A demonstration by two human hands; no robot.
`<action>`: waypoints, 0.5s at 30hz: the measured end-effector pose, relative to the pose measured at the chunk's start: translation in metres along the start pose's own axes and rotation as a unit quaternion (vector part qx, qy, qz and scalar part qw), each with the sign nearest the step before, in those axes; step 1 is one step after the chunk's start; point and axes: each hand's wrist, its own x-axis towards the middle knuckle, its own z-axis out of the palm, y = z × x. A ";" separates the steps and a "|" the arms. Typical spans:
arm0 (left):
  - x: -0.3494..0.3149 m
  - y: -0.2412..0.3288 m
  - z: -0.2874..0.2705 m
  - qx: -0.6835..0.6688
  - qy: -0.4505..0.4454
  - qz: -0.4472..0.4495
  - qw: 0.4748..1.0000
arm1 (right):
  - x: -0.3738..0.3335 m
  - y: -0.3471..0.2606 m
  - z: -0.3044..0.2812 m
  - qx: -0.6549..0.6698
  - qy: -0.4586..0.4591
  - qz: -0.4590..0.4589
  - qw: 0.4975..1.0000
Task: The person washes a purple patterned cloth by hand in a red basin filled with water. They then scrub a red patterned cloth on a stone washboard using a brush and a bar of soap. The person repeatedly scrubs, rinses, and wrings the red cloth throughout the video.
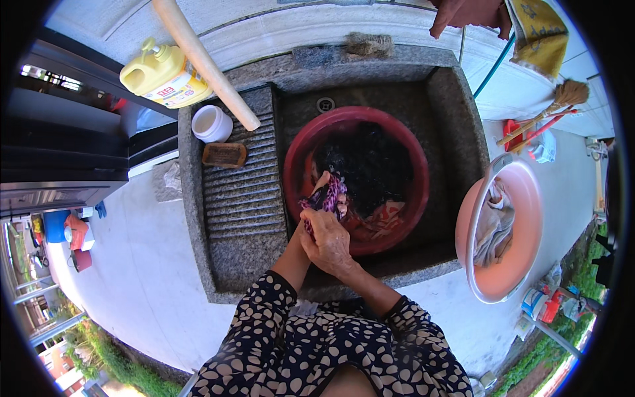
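A purple and black patterned cloth (321,198) is bunched up over the left side of a red basin (423,165). My left hand (342,206) is closed around it, its fingers partly covered by the fabric. Lower down, my right hand (329,243) crosses over my left wrist and grips the cloth's near end. Dark clothes (370,159) lie soaking in the basin's water, with a red and white patterned piece (385,217) at the near side. The basin stands in a stone sink (456,112) beside its ridged washboard (241,192).
On the washboard sit a scrub brush (225,155), a white tub (211,124) and the end of a wooden rod (211,66). A yellow detergent jug (165,76) stands behind. At the right is a pink basin (499,278) holding a grey cloth (495,225); brooms (562,99) lean farther back.
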 end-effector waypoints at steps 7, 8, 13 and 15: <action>-0.010 -0.007 0.051 0.079 0.215 -0.011 0.973 | 0.052 0.061 0.011 -0.082 0.053 0.046 0.994; -0.011 -0.012 0.053 0.098 0.225 -0.006 0.970 | 0.059 0.068 0.008 -0.097 0.044 0.080 0.991; -0.002 -0.027 0.010 0.086 0.145 -0.013 0.986 | 0.043 0.079 -0.002 -0.084 0.068 0.110 0.988; -0.017 -0.001 -0.100 -0.053 -0.164 0.096 0.980 | 0.028 0.006 0.029 -0.044 0.046 -0.048 0.997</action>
